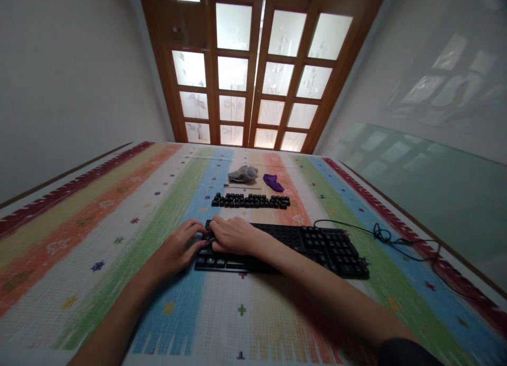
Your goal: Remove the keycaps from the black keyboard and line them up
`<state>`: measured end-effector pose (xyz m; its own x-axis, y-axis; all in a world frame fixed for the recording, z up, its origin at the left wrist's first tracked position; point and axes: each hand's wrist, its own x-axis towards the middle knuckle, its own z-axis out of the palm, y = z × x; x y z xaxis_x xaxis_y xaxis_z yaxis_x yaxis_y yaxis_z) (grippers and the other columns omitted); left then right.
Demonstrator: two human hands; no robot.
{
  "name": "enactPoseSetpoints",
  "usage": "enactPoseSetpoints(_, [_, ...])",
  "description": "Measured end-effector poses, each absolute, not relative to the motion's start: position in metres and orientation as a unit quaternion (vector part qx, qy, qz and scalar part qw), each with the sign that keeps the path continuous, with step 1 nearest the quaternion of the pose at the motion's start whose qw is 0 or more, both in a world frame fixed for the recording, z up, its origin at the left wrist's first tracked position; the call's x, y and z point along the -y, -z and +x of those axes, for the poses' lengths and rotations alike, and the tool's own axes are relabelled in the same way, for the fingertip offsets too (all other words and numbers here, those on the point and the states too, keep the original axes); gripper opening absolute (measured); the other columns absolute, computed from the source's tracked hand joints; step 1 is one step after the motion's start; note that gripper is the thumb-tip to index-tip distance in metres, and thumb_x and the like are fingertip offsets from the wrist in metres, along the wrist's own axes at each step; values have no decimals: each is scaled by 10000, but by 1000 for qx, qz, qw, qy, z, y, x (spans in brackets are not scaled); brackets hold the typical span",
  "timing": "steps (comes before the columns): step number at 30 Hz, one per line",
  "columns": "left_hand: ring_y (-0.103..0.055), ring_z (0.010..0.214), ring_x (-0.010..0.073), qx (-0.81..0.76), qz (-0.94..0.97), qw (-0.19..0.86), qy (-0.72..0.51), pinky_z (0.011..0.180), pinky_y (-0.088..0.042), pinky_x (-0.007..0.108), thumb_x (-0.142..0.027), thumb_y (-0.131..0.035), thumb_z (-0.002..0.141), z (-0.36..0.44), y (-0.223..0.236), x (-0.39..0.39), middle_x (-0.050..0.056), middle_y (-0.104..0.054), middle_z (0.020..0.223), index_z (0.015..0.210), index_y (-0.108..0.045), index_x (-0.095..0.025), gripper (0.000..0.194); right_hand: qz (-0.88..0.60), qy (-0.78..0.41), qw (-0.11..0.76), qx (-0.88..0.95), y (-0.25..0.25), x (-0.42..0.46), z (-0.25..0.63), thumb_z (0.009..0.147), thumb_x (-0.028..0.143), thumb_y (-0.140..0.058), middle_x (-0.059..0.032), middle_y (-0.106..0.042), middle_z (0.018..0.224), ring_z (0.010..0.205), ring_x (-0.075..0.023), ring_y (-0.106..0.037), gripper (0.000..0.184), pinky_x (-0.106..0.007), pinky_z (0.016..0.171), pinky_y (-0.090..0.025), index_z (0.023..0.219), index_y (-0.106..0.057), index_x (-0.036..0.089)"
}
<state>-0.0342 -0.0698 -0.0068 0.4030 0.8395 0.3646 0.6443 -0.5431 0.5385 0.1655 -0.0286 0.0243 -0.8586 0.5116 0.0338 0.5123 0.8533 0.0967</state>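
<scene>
A black keyboard (332, 250) lies on the striped tablecloth, its number pad keys in place and part of its main key area bare of keycaps. My left hand (184, 245) is at the keyboard's left end, thumb and fingers bent together around something small that I cannot make out. Curled over the upper left keys, my right hand (233, 235) has its fingers closed at the left fingertips; what they grip is hidden. Behind the keyboard, loose black keycaps (251, 200) stand in rows.
Beyond the keycaps lie a thin stick-like tool (243, 186), a crumpled grey cloth (243, 174) and a purple cloth (273, 183). The keyboard's black cable (390, 239) loops across the right side. A glass panel (428, 181) leans by the right wall.
</scene>
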Motion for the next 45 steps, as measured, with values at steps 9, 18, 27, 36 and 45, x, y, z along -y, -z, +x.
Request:
enactPoseSetpoints(9, [-627, 765, 200, -511, 784, 136, -324, 761, -523, 352, -390, -530, 892, -29, 2, 64, 46, -686, 893, 939, -638, -218, 209, -319, 44, 21, 947, -37, 27, 174, 962, 361, -404, -135, -606, 1103, 788, -242, -657, 340, -344, 608, -506, 1150, -529, 106])
enactPoseSetpoints(18, [-633, 694, 196, -575, 751, 124, -301, 703, -505, 318, -390, -589, 825, -26, -11, 9, 52, -705, 796, 926, -689, -175, 257, -338, 39, 6, 940, -54, 34, 214, 939, 324, -473, -131, -577, 1144, 858, -234, -641, 281, -334, 687, -490, 1137, -554, 141])
enactPoseSetpoints(27, [-670, 775, 240, -604, 738, 160, -256, 731, -484, 332, -302, -639, 750, -21, 10, -22, 79, -743, 822, 871, -739, -182, 197, -363, 23, 15, 931, -53, 48, 242, 933, 311, -487, -122, -592, 1109, 795, -208, -613, 263, -319, 655, -463, 1115, -581, 146])
enactPoseSetpoints(36, [-649, 730, 226, -610, 721, 156, -289, 725, -475, 337, -335, -645, 767, -17, 16, -15, 76, -712, 778, 931, -733, -142, 268, -367, 6, 9, 930, -46, 45, 243, 932, 322, -500, -119, -584, 1111, 795, -197, -601, 263, -315, 667, -458, 1104, -594, 148])
enactPoseSetpoints(45, [-641, 729, 219, -614, 717, 136, -301, 724, -477, 333, -339, -641, 778, -14, 19, -15, 67, -704, 781, 908, -728, -159, 239, -343, 7, 18, 939, -40, 46, 230, 933, 331, -495, -110, -598, 1092, 754, -186, -601, 249, -306, 631, -441, 1067, -610, 157])
